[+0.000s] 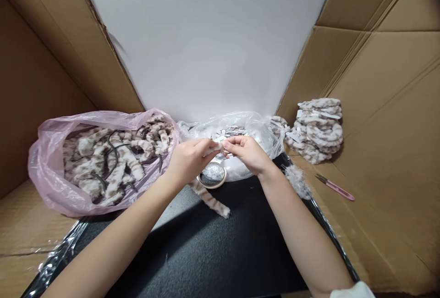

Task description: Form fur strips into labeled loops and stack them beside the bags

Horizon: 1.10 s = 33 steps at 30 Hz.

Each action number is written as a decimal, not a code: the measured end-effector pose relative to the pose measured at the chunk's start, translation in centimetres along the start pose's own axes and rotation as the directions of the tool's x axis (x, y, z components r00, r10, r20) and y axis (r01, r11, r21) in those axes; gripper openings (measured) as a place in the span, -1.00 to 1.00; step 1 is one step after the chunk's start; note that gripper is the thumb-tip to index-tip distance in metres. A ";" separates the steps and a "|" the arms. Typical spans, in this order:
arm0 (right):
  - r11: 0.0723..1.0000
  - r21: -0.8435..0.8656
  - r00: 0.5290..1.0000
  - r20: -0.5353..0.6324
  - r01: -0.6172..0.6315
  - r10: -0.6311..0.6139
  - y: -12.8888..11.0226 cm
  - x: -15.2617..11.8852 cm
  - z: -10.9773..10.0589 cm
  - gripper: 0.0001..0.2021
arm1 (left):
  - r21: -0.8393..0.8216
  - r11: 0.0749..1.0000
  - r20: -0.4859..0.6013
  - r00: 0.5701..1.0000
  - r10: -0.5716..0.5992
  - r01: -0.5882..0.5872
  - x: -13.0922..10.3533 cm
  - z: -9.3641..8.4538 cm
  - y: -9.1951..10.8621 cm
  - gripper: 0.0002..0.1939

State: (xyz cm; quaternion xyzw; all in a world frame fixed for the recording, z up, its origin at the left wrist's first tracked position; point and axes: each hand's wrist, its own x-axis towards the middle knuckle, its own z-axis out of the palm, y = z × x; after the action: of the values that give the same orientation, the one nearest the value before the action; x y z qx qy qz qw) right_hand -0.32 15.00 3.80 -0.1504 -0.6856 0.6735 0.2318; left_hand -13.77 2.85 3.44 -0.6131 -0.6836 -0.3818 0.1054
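"Forearms nearest; what's under them?"
"Black work surface. To the left, a pink bag of furry strips; ahead, a clear bag; right, a furry stack."
"Hands?"
"Left hand and right hand meet before the clear bag, both pinching."
"Anything smaller?"
"Pink-handled snips near the stack, and what both hands pinch: a whitish furry piece."

Black tabletop: 1 pink bag left, 1 clear bag at back.
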 end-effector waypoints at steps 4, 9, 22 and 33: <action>0.999 0.033 1.000 -0.024 0.013 -0.012 -0.1 0.1 -0.3 -0.75 | -0.061 0.996 0.033 0.997 0.064 -0.062 0.3 -0.5 -0.3 -0.84; 1.000 0.021 0.999 -0.029 -0.015 0.016 0.1 0.1 -0.6 -0.82 | -0.159 0.979 0.070 0.988 0.137 -0.125 0.7 -0.9 -0.5 -0.83; 0.666 -0.561 0.833 0.078 0.491 -0.548 -0.2 -0.3 -0.2 -0.93 | -0.188 0.982 0.054 0.998 0.018 -0.008 0.2 -0.4 -0.8 -0.80; 0.683 -0.611 0.850 -0.033 0.400 -0.526 0.3 -0.2 0.2 -0.90 | -0.114 0.944 0.141 0.936 0.322 -0.308 0.5 -0.3 -1.6 -0.89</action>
State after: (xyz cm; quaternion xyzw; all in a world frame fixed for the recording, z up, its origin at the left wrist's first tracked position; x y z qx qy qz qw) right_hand -0.30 14.77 3.46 -0.1035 -0.8456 0.3294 0.4070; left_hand -15.47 3.14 3.31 -0.7472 -0.5646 -0.3408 0.0831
